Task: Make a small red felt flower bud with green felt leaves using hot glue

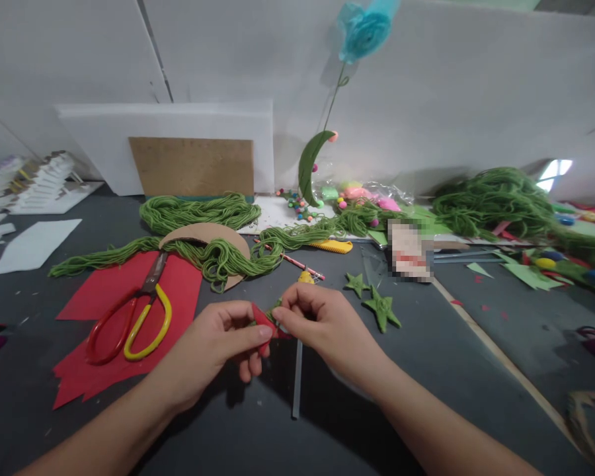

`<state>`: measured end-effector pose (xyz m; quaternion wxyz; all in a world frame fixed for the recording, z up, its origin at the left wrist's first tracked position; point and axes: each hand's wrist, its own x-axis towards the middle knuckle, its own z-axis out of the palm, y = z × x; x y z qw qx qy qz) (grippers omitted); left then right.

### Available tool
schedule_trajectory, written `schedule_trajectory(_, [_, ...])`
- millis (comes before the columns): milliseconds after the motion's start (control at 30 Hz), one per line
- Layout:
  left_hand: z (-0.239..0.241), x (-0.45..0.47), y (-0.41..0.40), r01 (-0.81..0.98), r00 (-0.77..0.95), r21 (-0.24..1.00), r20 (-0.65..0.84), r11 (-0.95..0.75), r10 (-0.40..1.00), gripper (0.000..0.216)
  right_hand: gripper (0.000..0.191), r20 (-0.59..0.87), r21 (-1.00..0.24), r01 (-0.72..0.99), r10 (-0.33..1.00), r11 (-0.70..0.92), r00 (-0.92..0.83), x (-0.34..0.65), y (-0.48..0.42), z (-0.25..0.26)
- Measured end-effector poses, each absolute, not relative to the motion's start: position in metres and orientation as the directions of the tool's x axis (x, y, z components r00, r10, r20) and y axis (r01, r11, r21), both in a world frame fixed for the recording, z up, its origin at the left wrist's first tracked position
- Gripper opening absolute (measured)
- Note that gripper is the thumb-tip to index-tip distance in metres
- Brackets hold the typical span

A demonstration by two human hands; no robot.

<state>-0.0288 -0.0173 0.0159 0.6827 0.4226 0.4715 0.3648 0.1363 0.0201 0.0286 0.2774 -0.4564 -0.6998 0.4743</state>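
Between thumb and fingers, my left hand [228,340] pinches a small piece of red paper [261,318]. My right hand [322,320] is closed at the same piece, its fingertips on a bit of green yarn [274,311] that meets the red paper. The fingers partly hide where yarn and paper join. Under my hands a translucent glue stick [297,383] lies on the table, with a small yellow dotted object [306,277] just beyond my right fingers. Two green yarn-wrapped stars [382,309] lie right of my right hand.
Scissors [149,284] with red and yellow handles lie on red paper [178,324] at left. Green yarn [198,213] and a yellow cutter [332,246] lie behind. A green crescent [308,168] and blue flower [365,33] stand at the wall. More yarn [496,201] is piled right.
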Motion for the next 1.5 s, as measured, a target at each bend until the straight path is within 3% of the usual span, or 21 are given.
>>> schedule_trajectory(267, [0.015,-0.032,-0.01,-0.265,-0.016,0.936,-0.245,0.233,0.969,0.011,0.007,-0.065,-0.86,0.47,0.871,0.198,-0.486,0.134,0.009,0.034])
schedule_trajectory(400, [0.015,-0.033,-0.008,-0.343,-0.027,0.904,-0.279,0.254,0.96,0.009,0.011,-0.106,-0.839,0.477,0.781,0.263,-0.616,0.123,0.0,0.019])
schedule_trajectory(467, [0.015,-0.036,-0.006,-0.338,-0.033,0.906,-0.281,0.254,0.959,0.01,0.013,-0.06,-0.801,0.472,0.734,0.369,-0.676,0.126,0.004,0.02])
schedule_trajectory(533, [0.016,-0.042,-0.003,-0.309,-0.074,0.925,-0.256,0.222,0.964,0.013,0.014,0.039,-0.7,0.499,0.725,0.511,-0.688,0.135,0.014,0.027])
schedule_trajectory(600, [0.017,-0.048,0.001,-0.275,-0.101,0.938,-0.245,0.209,0.964,0.015,0.021,0.081,-0.47,0.702,0.819,0.535,-0.569,0.148,0.025,0.035])
schedule_trajectory(667, [0.018,-0.051,0.003,-0.244,-0.096,0.943,-0.255,0.225,0.962,0.018,0.028,-0.017,-0.186,0.889,0.904,0.418,-0.428,0.16,0.034,0.038])
schedule_trajectory(733, [0.019,-0.053,0.005,-0.201,-0.075,0.949,-0.263,0.244,0.962,0.02,0.027,-0.164,-0.002,0.899,0.887,0.438,-0.432,0.165,0.037,0.035])
schedule_trajectory(833, [0.018,-0.054,0.007,-0.154,-0.077,0.96,-0.248,0.234,0.966,0.021,0.024,-0.156,0.044,0.91,0.903,0.412,-0.401,0.163,0.035,0.025])
schedule_trajectory(1000, [0.02,-0.067,0.014,-0.142,-0.153,0.978,-0.174,0.153,0.973,0.02,0.017,-0.142,-0.04,0.929,0.919,0.367,-0.369,0.17,0.041,0.032])
schedule_trajectory(1100, [0.021,-0.071,0.014,-0.139,-0.158,0.981,-0.154,0.132,0.975,0.019,0.019,-0.08,-0.164,0.912,0.917,0.376,-0.392,0.181,0.048,0.05])
schedule_trajectory(1200, [0.021,-0.065,0.011,-0.14,-0.105,0.979,-0.164,0.149,0.981,0.018,0.027,0.01,-0.557,0.759,0.917,0.336,-0.398,0.182,0.046,0.059])
schedule_trajectory(1300, [0.018,-0.055,0.007,-0.126,-0.056,0.978,-0.177,0.169,0.983,0.019,0.025,0.009,-0.77,0.58,0.914,0.265,-0.406,0.173,0.032,0.055])
schedule_trajectory(1400, [0.014,-0.049,0.005,-0.099,-0.044,0.981,-0.171,0.166,0.984,0.019,0.03,0.007,-0.869,0.449,0.911,0.21,-0.412,0.165,0.016,0.044])
schedule_trajectory(1500, [0.012,-0.047,0.005,-0.074,-0.037,0.983,-0.172,0.169,0.984,0.02,0.027,0.021,-0.868,0.448,0.918,0.214,-0.396,0.163,0.008,0.035])
